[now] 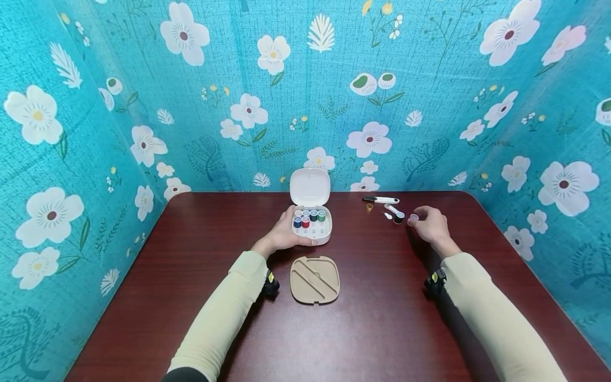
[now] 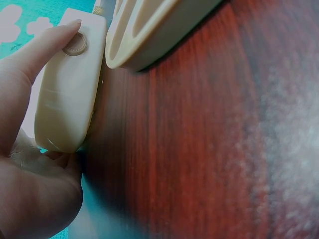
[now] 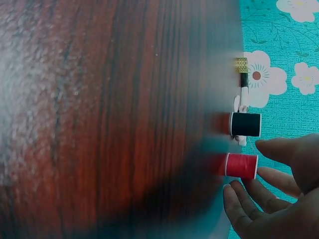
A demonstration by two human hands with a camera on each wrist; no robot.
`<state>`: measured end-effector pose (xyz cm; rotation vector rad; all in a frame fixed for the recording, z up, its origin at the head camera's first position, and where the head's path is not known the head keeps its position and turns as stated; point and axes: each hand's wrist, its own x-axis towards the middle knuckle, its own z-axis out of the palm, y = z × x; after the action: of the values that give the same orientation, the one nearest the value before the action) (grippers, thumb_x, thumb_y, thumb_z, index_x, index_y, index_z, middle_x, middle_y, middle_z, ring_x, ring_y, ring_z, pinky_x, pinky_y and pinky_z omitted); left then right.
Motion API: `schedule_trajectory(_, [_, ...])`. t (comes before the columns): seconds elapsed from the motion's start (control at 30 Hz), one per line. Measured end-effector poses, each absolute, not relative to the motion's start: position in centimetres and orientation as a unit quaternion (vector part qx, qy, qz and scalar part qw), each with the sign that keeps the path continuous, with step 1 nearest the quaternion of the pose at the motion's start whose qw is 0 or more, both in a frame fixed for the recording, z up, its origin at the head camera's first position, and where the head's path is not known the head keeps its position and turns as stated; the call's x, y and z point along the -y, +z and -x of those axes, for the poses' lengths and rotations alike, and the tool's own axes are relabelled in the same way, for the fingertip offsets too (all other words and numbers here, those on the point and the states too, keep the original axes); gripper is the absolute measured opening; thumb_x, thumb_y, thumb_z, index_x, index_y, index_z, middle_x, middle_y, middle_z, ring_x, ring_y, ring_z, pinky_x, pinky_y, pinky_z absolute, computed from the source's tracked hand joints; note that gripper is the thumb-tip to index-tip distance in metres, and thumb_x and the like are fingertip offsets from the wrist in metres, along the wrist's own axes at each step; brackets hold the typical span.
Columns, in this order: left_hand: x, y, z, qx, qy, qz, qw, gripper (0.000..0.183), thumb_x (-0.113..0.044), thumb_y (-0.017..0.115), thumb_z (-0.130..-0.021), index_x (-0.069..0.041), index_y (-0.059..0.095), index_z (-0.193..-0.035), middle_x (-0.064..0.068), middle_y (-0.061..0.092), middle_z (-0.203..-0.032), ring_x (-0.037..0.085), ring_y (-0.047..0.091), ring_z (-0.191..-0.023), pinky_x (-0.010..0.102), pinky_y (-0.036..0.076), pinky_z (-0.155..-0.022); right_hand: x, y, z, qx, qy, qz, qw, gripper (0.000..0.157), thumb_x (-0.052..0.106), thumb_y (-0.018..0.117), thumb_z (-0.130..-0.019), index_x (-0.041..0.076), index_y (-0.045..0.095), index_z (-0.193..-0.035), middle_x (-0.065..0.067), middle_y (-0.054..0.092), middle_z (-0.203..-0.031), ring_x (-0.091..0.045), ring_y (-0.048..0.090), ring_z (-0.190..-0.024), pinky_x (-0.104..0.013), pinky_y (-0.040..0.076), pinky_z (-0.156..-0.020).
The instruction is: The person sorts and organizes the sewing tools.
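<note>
Pale sleeves (image 1: 226, 307) are slanting over the dark red surface (image 1: 205, 239). Tan tray (image 1: 310, 289) is lying about mid-surface. Beyond it, toward the far edge, left hand (image 1: 281, 232) is gripping a white case (image 1: 325, 240) — thumb on its round button (image 2: 76, 47), lid (image 1: 310, 185) standing up, six spools (image 1: 305, 223) sitting inside. Nearer the far right corner, right hand (image 1: 431, 225) is curving about a red spool (image 3: 241, 166) — fingers loosely parted, thumb visibly clear of it. Black spool (image 3: 246, 124) is standing just beside; white-handled tool (image 1: 385, 200) and gold ring (image 1: 369, 207) are lying nearer the far edge.
</note>
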<state>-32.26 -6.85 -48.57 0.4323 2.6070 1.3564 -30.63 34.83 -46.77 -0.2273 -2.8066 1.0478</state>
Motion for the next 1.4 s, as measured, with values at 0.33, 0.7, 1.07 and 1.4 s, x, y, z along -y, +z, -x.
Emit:
schedule_trajectory(0.33, [6.7, -48.4, 32.3, -0.871, 0.461, -0.146, 0.089, 0.115, -0.035, 0.098, -0.065, -0.013, 0.029, -0.155, 0.012, 0.042, -0.141, 0.028, 0.043, -0.127, 0.047, 0.038, -0.109, -35.1, -47.0, 30.8, 0.93, 0.347, 0.095, 0.074, 0.027, 0.015, 0.061, -0.1, -0.005, 0.068, -0.116, -0.027, 0.068, -0.109, -0.041, 0.049, -0.106, -0.048, 0.045, -0.08])
schedule_trajectory(0.7, [6.9, -48.5, 32.3, -0.87, 0.463, -0.146, 0.088, 0.115, -0.035, 0.098, -0.064, -0.013, 0.03, -0.155, 0.012, 0.042, -0.14, 0.028, 0.044, -0.127, 0.047, 0.038, -0.109, -35.0, -46.6, 30.4, 0.917, 0.379, 0.113, 0.049, 0.028, 0.017, 0.063, -0.102, -0.004, 0.073, -0.117, -0.025, 0.071, -0.107, -0.036, 0.047, -0.109, -0.035, 0.045, -0.071])
schedule_trajectory(1.07, [6.9, -48.5, 32.3, -0.871, 0.461, -0.144, 0.091, 0.116, -0.034, 0.098, -0.064, -0.013, 0.029, -0.155, 0.013, 0.042, -0.141, 0.028, 0.044, -0.127, 0.047, 0.038, -0.11, -34.3, -46.8, 29.2, 0.889, 0.45, 0.077, 0.018, 0.031, 0.015, 0.067, -0.1, -0.008, 0.07, -0.121, -0.022, 0.074, -0.106, -0.003, 0.067, -0.078, -0.02, 0.053, -0.067])
schedule_trajectory(1.4, [7.0, -48.3, 32.2, -0.869, 0.464, -0.145, 0.092, 0.116, -0.034, 0.098, -0.064, -0.013, 0.029, -0.156, 0.014, 0.041, -0.143, 0.029, 0.043, -0.128, 0.047, 0.037, -0.111, -33.3, -46.5, 28.6, 0.888, 0.457, 0.06, 0.008, 0.032, 0.015, 0.068, -0.1, -0.008, 0.069, -0.122, -0.023, 0.073, -0.109, -0.01, 0.069, -0.081, -0.021, 0.053, -0.068])
